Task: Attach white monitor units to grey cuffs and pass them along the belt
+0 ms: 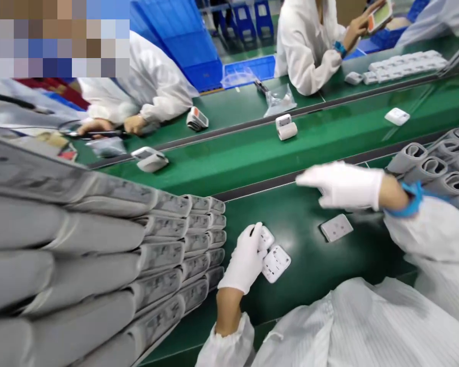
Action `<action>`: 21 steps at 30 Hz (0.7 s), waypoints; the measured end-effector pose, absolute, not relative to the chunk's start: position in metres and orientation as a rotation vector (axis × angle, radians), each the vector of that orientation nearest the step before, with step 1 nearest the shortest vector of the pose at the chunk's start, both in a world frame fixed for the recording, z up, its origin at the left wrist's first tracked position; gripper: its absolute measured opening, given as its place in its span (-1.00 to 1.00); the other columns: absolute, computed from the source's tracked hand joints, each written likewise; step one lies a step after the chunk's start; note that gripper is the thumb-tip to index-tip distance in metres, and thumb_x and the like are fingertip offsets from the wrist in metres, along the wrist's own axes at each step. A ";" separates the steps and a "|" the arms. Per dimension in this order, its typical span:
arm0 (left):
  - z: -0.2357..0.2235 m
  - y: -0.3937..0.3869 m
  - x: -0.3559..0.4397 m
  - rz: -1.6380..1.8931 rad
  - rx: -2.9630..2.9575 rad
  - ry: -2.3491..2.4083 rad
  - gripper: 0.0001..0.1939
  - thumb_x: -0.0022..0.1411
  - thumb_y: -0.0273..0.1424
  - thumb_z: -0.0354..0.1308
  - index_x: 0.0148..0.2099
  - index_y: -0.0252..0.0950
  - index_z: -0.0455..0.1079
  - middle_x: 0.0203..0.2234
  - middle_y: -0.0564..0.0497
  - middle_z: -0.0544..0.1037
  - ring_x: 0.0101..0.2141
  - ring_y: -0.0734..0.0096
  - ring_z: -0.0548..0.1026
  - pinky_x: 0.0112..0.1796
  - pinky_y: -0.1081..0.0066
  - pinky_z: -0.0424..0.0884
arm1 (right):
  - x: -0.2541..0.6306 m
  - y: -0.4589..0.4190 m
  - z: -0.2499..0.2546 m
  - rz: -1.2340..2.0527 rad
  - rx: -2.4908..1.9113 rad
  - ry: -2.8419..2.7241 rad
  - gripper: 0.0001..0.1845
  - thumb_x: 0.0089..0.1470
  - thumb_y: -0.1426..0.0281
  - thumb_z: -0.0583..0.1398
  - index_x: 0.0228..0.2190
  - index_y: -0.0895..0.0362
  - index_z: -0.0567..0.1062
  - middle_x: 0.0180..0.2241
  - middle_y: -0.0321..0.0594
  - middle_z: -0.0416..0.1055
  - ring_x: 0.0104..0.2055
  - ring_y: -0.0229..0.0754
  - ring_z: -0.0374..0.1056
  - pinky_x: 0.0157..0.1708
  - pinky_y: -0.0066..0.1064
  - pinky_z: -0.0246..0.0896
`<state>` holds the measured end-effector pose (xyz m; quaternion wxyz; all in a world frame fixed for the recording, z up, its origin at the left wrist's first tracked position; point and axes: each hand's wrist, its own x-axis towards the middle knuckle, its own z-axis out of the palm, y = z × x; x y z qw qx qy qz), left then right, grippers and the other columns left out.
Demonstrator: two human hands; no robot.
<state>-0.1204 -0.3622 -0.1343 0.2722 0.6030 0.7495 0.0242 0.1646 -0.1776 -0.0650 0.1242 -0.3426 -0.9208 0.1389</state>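
My left hand [245, 259], in a white glove, has its thumb and fingers closed around the edge of a white square plastic unit [266, 237], partly hidden by the fingers. Touching or very close to it lies a second white square unit [276, 264], its face marked with small dark slots. My right hand [344, 185], gloved and slightly blurred, is over the far edge of the green work surface with its fingers stretched to the left. Nothing shows in it. Below it on the surface rests a small grey rectangular piece [336, 228] with faint round spots.
Stacked rolled grey cuffs [164, 250] form a wall at left; more rolled cuffs [443, 168] stand at right. Beyond a dark rail, a green conveyor belt [222, 163] carries white units, including a cuffed monitor [286, 127]. Two co-workers in white coats sit opposite.
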 end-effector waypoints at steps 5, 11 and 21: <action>-0.135 -0.340 -0.117 0.023 1.657 2.236 -0.34 0.27 -0.42 0.15 0.40 -0.30 0.21 0.20 -0.36 0.39 0.19 -0.28 0.39 0.06 -0.13 0.43 | 0.175 -0.289 -0.108 0.268 -1.320 -3.158 -0.48 0.18 0.65 0.14 0.15 0.18 0.51 -0.11 0.08 0.51 -0.14 0.09 0.49 -0.19 -0.15 0.31; -0.138 -0.311 -0.122 0.167 1.348 2.247 -0.27 -0.15 -0.20 0.52 0.07 -0.29 0.42 -0.13 -0.15 0.61 -0.13 0.03 0.61 -0.15 0.24 0.50 | 0.183 -0.281 -0.122 1.079 -1.110 -2.263 -0.44 0.07 0.44 0.32 0.13 0.06 0.44 0.02 -0.14 0.47 -0.08 -0.08 0.50 -0.07 -0.28 0.43; -0.127 -0.310 -0.095 0.054 1.429 2.321 -0.48 -0.20 -0.25 0.48 -0.15 -0.30 0.48 -0.05 -0.30 0.56 -0.05 -0.08 0.57 -0.15 0.25 0.44 | 0.098 -0.220 -0.149 1.334 -0.633 -1.732 -0.46 0.13 0.31 0.33 0.13 0.06 0.42 0.20 -0.09 0.42 0.29 0.01 0.35 0.34 -0.10 0.22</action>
